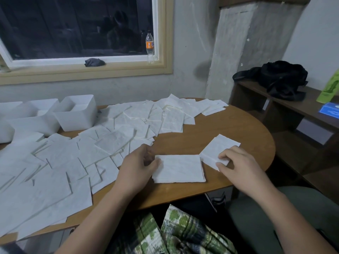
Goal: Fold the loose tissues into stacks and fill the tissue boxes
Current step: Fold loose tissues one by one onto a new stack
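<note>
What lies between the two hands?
In the head view, a stack of folded tissues lies between the left hand and the right hand, which pinches a single tissue.

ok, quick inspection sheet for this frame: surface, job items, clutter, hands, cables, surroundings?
Surface: wooden table, rounded end, left part covered by tissues.
Job's things: loose tissues spread in overlapping layers; tissue stack squared up near the front edge; white tissue boxes, open-topped, back left.
Clutter: nothing seen.
Hands: left hand holds the stack's left edge; right hand pinches a single tissue beside the stack.
Cables: nothing seen.
Surroundings: soda bottle and dark cloth on the windowsill; black bag, green packet and blue box on the side shelf.
</note>
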The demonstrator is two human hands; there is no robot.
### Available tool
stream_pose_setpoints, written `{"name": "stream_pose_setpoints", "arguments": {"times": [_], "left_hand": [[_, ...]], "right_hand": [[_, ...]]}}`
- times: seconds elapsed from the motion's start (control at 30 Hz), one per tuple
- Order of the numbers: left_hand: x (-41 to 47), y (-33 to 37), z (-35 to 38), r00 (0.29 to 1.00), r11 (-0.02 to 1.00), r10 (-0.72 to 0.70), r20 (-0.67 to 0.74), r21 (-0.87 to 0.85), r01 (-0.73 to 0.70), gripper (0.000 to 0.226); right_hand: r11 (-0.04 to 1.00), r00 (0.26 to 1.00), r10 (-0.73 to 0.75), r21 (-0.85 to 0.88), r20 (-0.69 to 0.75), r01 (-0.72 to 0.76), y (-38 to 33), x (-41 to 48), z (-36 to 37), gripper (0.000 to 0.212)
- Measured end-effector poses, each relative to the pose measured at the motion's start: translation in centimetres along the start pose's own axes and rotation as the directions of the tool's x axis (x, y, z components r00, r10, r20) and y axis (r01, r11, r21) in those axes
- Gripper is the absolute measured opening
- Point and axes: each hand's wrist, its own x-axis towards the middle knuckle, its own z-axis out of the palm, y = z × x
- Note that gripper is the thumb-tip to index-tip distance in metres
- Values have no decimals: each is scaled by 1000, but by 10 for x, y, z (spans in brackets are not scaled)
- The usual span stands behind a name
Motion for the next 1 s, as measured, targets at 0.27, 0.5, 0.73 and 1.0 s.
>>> {"name": "stream_pose_setpoints", "arguments": {"times": [0.27,0.5,0.73,1.0], "left_hand": [[0,0,1,1000,1000,16,-18,-5,-16,9],[-1,3,-1,1000,1000,17,-15,-25,-18,7],[-2,6,-2,1000,999,16,-13,-34,-16,7],[0,10,-5,1000,997,7,-21,-79,-9,5]], "right_hand": [[998,998,-4,-69,67,9,7,12,-2,12],[988,997,-12,-151,74,23,3,19,-1,17],[958,988,-30,-279,152,72,-5,27,-11,14],[945,977,-42,-309,210,107,-8,39,-25,18]]}}
